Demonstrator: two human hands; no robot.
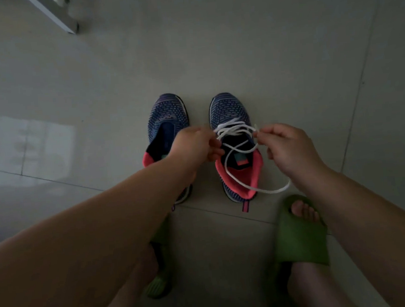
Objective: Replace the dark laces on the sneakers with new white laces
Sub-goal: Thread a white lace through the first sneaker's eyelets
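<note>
Hands worked over the right sneaker (235, 148): left hand (193, 145) and right hand (285, 146) fingers each pinched the white lace (233, 129), seemingly to tighten it evenly.

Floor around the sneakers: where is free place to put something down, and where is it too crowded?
Bare floor lies beyond the toes of both sneakers, and to the right of the right sneaker. Crowded: the narrow gap between the left sneaker and the right one, where the left hand and right hand work the white lace, and near the green slippers.
</note>
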